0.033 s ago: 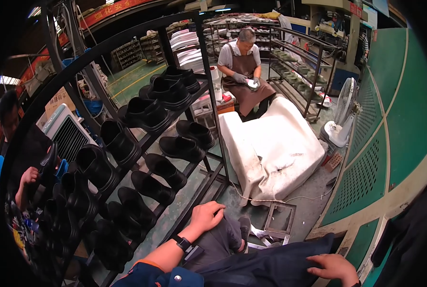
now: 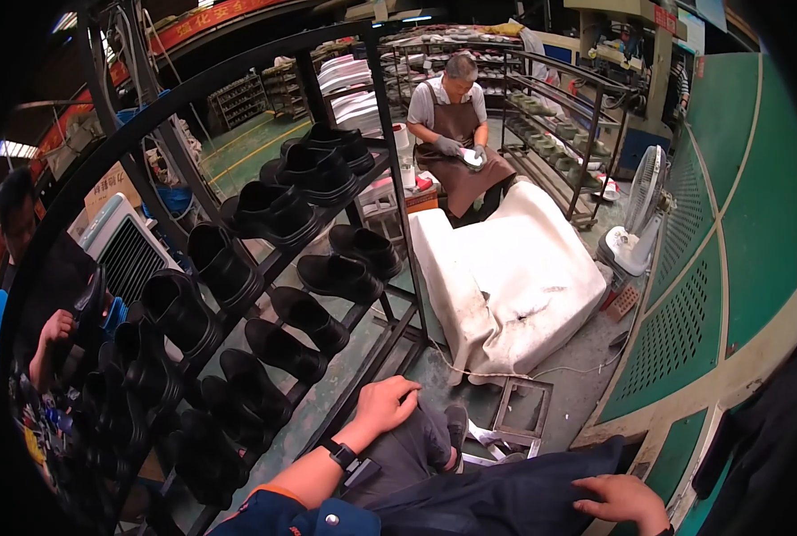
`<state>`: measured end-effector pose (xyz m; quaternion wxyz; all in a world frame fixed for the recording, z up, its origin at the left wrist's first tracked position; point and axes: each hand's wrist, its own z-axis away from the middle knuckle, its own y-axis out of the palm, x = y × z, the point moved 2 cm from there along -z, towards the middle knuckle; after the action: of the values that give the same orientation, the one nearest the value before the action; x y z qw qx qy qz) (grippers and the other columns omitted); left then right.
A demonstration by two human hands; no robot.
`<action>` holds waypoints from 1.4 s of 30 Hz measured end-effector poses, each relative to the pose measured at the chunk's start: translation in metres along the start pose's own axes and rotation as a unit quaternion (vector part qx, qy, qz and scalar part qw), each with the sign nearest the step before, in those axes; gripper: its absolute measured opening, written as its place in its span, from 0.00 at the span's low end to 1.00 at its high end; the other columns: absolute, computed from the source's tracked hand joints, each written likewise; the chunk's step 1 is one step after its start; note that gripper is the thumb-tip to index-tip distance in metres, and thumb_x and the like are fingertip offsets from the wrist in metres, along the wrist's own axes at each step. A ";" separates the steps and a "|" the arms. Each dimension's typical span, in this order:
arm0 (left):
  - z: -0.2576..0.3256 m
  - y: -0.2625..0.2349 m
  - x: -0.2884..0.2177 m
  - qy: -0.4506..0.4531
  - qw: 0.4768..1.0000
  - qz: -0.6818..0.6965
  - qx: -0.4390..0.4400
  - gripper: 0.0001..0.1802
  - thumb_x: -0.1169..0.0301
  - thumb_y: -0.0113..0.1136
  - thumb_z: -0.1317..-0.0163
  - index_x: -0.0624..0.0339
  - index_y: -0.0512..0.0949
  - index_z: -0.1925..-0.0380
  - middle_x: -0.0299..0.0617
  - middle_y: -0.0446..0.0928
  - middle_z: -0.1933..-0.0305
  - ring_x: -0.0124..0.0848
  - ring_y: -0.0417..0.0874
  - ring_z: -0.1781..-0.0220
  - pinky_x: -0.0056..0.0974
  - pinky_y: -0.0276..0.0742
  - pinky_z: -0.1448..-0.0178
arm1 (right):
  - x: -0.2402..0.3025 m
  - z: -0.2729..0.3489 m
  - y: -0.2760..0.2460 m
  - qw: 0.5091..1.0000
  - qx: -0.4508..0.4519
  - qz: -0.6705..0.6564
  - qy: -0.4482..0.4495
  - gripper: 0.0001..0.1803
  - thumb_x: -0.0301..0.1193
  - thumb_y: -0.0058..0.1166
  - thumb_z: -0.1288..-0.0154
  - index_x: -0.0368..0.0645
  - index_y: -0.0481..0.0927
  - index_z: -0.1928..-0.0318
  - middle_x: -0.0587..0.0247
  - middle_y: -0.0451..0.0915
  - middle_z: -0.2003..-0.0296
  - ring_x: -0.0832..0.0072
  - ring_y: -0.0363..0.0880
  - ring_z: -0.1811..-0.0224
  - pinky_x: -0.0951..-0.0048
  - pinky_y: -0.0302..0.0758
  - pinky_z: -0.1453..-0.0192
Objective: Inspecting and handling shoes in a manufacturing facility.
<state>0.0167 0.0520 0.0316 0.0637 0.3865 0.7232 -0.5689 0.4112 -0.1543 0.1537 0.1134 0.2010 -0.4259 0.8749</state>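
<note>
My left hand (image 2: 387,405) rests on my grey-trousered knee, fingers loosely laid over it and holding nothing. A dark watch (image 2: 339,454) is strapped round that wrist. At the lower right, my right hand (image 2: 620,498) lies with its fingers apart on dark blue cloth (image 2: 514,487) spread over my leg. Nearest to my left hand is a black metal rack (image 2: 396,290) with several black shoes on its sloping tiers, among them one black shoe (image 2: 282,350). Neither hand touches the rack.
Ahead stands a bulky shape under a stained white cover (image 2: 528,277). Behind it a seated person in a brown apron (image 2: 456,147) handles a whitish object with gloved hands. A fan (image 2: 639,210) and green perforated panels (image 2: 684,330) line the right. Another person's hand (image 2: 57,327) shows beyond the rack.
The seated person's gloved hands and the whitish object have shifted slightly. My own hands stay where they were.
</note>
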 end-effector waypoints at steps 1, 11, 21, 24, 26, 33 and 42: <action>0.000 0.000 0.000 0.001 1.000 0.000 0.000 0.09 0.65 0.61 0.40 0.51 0.86 0.64 0.39 0.82 0.68 0.42 0.85 0.69 0.43 0.80 0.65 | 0.000 0.000 0.000 1.000 0.004 -0.003 0.003 0.31 0.55 0.54 0.33 0.50 0.78 0.38 0.49 0.84 0.55 0.52 0.83 0.53 0.58 0.78 0.48; 0.000 0.001 0.001 -0.003 1.000 -0.001 0.001 0.08 0.65 0.61 0.39 0.51 0.86 0.64 0.39 0.82 0.68 0.42 0.84 0.69 0.43 0.80 0.65 | -0.003 -0.001 0.000 1.000 0.009 -0.004 0.011 0.31 0.56 0.53 0.33 0.49 0.78 0.38 0.48 0.84 0.52 0.51 0.83 0.50 0.58 0.78 0.46; -0.001 -0.001 0.001 -0.003 1.000 0.006 0.005 0.09 0.65 0.60 0.39 0.51 0.86 0.63 0.39 0.82 0.68 0.42 0.84 0.68 0.43 0.79 0.65 | -0.004 -0.003 0.001 1.000 0.005 0.009 0.014 0.31 0.56 0.53 0.33 0.49 0.78 0.38 0.49 0.84 0.52 0.52 0.83 0.50 0.58 0.78 0.46; -0.001 0.000 0.000 -0.010 1.000 0.009 0.008 0.09 0.64 0.60 0.39 0.51 0.86 0.63 0.39 0.82 0.67 0.42 0.84 0.68 0.43 0.79 0.65 | -0.004 -0.002 0.001 1.000 0.000 0.005 0.012 0.31 0.55 0.53 0.33 0.49 0.79 0.38 0.50 0.84 0.53 0.52 0.83 0.51 0.58 0.78 0.47; -0.001 0.001 0.000 -0.023 1.000 0.005 0.014 0.09 0.64 0.60 0.40 0.50 0.87 0.63 0.38 0.82 0.68 0.43 0.84 0.68 0.43 0.79 0.65 | -0.004 -0.002 0.001 1.000 -0.007 -0.003 0.011 0.31 0.55 0.53 0.33 0.49 0.79 0.39 0.50 0.84 0.54 0.52 0.83 0.51 0.58 0.78 0.48; -0.003 0.000 -0.002 -0.010 1.000 0.001 0.008 0.09 0.65 0.60 0.40 0.50 0.87 0.63 0.39 0.81 0.70 0.40 0.83 0.72 0.42 0.77 0.67 | -0.002 -0.002 -0.002 1.000 0.000 -0.001 0.008 0.31 0.55 0.53 0.33 0.50 0.79 0.39 0.51 0.84 0.55 0.52 0.83 0.52 0.58 0.78 0.49; -0.002 -0.001 -0.003 -0.014 1.000 0.007 0.011 0.08 0.65 0.61 0.40 0.52 0.86 0.64 0.40 0.81 0.69 0.43 0.84 0.69 0.43 0.79 0.65 | -0.004 -0.002 0.000 1.000 0.002 -0.004 0.006 0.31 0.56 0.52 0.32 0.50 0.78 0.38 0.50 0.84 0.53 0.52 0.82 0.50 0.59 0.78 0.46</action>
<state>0.0184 0.0521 0.0347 0.0736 0.3843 0.7132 -0.5816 0.4141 -0.1526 0.1507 0.1191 0.1976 -0.4223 0.8766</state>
